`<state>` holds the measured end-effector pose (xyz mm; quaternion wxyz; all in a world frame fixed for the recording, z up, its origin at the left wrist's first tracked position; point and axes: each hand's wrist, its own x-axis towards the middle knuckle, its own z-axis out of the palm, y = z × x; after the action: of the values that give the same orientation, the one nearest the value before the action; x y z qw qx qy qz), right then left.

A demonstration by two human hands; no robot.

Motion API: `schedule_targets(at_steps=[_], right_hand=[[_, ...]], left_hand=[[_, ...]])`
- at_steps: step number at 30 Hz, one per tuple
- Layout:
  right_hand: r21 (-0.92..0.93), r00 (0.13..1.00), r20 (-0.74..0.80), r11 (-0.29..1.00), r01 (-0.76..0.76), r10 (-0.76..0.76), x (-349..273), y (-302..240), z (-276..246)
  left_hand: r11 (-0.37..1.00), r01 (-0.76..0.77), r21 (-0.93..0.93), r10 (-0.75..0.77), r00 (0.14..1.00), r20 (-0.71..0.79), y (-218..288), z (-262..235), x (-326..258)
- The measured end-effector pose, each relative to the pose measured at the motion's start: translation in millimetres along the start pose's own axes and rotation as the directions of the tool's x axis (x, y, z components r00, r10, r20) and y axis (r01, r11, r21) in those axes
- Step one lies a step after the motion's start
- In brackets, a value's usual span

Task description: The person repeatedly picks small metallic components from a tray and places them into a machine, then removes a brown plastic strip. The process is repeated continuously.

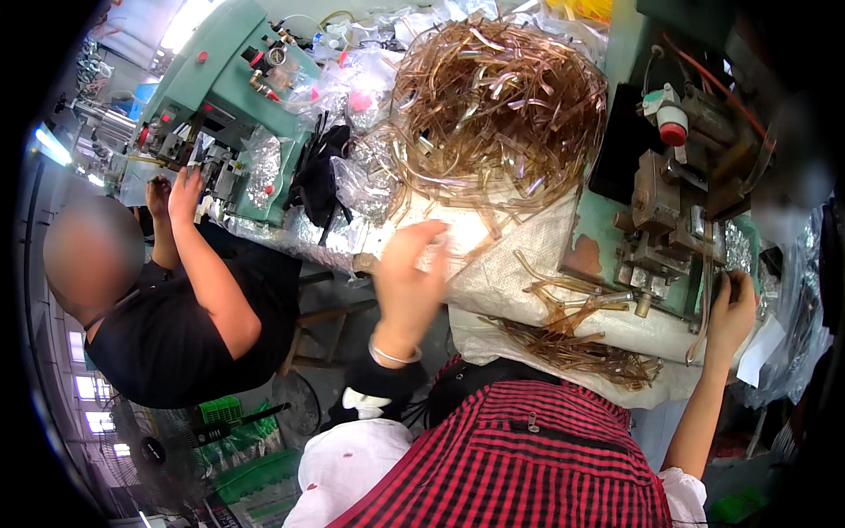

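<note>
My left hand [410, 275], a bracelet at its wrist, is raised over the front left edge of the white woven sheet [515, 238]. Motion smears its fingers, so whether they hold anything cannot be told. My right hand [734, 310] is at the right side of a green press machine [656, 198], its fingers drawn together by the metal tooling. What they pinch is hidden. Beside these fingers a thin brownish clear strip [701, 321] hangs from the machine. A large tangled heap of similar strips [502, 110] lies on the sheet, and a smaller bunch [590, 352] rests near my apron.
At the left, a person in black [189, 326] sits with raised hands before another green machine [220, 97]. Clear plastic bags [356, 92] and a black cloth-like item [326, 172] lie between. A wooden stool [326, 330] and a fan [150, 453] stand below.
</note>
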<state>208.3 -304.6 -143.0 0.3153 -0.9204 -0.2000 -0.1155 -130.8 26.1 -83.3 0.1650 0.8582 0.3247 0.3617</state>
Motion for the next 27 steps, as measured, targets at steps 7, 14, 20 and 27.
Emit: schedule_targets(at_steps=[7,14,20,27], right_hand=[[0.201,0.975,-0.119,0.957,0.207,-0.186,28,16,26],[0.363,0.999,-0.024,0.932,-0.014,0.025,-5,33,-9],[0.438,1.000,-0.008,0.899,0.007,-0.004,-8,-51,-54],[0.774,0.993,-0.115,0.628,0.080,0.014,8,-155,11]], left_hand=[[0.932,-0.331,0.145,0.317,0.942,0.109,-37,25,27],[0.792,-0.592,0.149,0.530,0.787,0.316,-62,71,43],[0.881,-0.235,-0.410,0.259,0.966,0.001,-10,77,83],[0.417,0.413,-0.809,-0.129,0.909,0.397,19,70,58]])
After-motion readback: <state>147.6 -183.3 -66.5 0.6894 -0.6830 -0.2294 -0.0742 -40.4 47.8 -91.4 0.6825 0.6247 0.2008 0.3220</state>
